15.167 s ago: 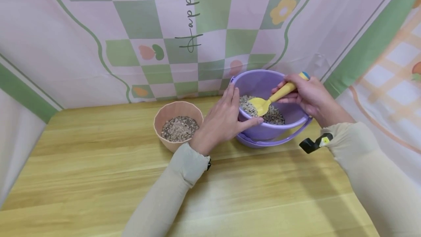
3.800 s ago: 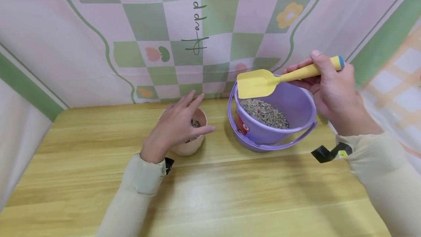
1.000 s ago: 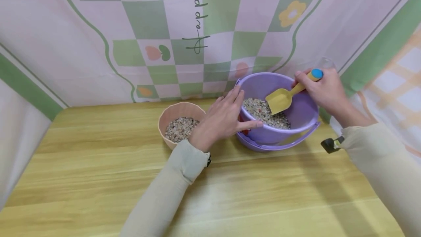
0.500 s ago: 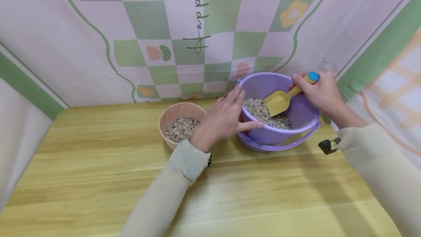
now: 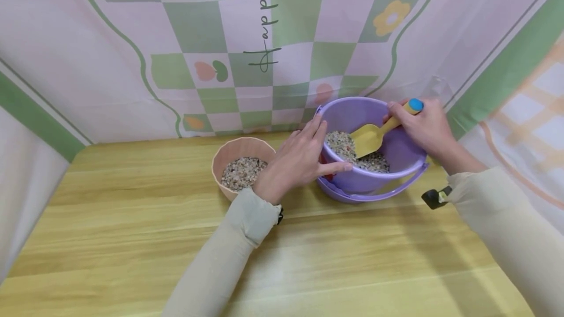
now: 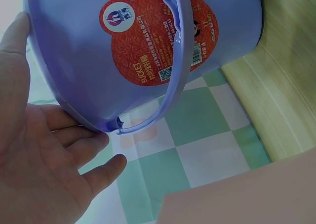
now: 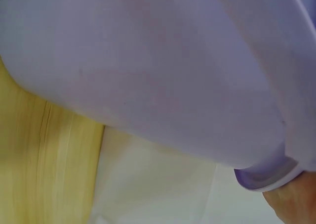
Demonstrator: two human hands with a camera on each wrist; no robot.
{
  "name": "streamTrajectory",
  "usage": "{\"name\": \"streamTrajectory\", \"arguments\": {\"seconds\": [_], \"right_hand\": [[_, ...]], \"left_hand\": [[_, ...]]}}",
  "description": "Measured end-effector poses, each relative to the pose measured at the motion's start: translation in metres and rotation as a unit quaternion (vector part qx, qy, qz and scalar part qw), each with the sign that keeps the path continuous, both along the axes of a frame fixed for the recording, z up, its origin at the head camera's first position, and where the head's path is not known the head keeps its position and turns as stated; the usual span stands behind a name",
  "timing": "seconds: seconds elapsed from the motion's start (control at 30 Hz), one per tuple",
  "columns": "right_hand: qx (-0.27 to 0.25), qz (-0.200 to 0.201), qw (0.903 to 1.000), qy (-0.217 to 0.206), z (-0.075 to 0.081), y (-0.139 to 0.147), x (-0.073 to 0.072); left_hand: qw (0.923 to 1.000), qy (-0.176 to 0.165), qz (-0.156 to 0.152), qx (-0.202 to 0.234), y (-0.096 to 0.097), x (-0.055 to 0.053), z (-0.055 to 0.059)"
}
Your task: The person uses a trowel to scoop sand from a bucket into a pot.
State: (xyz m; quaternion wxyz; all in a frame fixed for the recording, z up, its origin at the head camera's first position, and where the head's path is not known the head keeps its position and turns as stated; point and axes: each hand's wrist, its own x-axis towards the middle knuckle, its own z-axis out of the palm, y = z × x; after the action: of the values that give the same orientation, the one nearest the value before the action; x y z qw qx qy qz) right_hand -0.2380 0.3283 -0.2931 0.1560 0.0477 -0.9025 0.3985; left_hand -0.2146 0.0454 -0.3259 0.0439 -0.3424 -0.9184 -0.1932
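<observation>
My right hand point(image 5: 426, 125) grips the yellow handle of a toy shovel point(image 5: 368, 140) with a blue end cap. The shovel's blade is dug into the small gravel point(image 5: 340, 144) inside a purple bucket point(image 5: 352, 107). My left hand point(image 5: 297, 156) rests against the bucket's left rim, thumb along the front edge and fingers extended. In the left wrist view, those fingers point(image 6: 86, 147) touch the rim beside the handle joint, and a red label point(image 6: 143, 46) shows. The right wrist view holds mostly bucket wall point(image 7: 148, 70); the shovel is hidden there.
A peach-coloured fluted bowl point(image 5: 240, 147) with gravel point(image 5: 241, 172) stands left of the bucket, partly behind my left wrist. The bucket's handle point(image 5: 392, 192) hangs down in front. Both stand on a wooden table point(image 5: 132, 238) near a checkered cloth point(image 5: 291, 62) behind.
Over the last second the shovel has moved left and deeper into the bucket's gravel, with my right hand following. Since earlier, the left hand has moved from the bowl to the bucket rim.
</observation>
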Motion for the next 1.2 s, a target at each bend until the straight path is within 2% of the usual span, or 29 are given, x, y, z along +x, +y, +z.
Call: {"name": "streamTrajectory", "arguments": {"seconds": [0.27,0.5,0.77,1.1,1.2], "right_hand": [[0.014,-0.012,0.9998,-0.010,0.002,-0.008,0.003],[-0.041,0.002,0.9991,-0.013,0.001,-0.024,0.003],[-0.103,0.008,0.9941,-0.031,0.003,-0.028,0.005],[-0.099,-0.004,0.9940,-0.046,0.003,-0.026,0.006],[-0.121,-0.001,0.9913,-0.052,0.002,-0.025,0.006]], "left_hand": [[0.9999,-0.010,0.001,0.007,0.000,0.001,0.000],[0.9999,-0.003,-0.003,0.014,0.000,-0.001,-0.001],[0.9999,-0.001,-0.002,0.017,0.001,-0.002,-0.001],[0.9999,-0.001,-0.001,0.016,0.002,-0.002,-0.001],[0.9999,-0.005,0.000,0.015,0.002,-0.002,-0.001]]}}
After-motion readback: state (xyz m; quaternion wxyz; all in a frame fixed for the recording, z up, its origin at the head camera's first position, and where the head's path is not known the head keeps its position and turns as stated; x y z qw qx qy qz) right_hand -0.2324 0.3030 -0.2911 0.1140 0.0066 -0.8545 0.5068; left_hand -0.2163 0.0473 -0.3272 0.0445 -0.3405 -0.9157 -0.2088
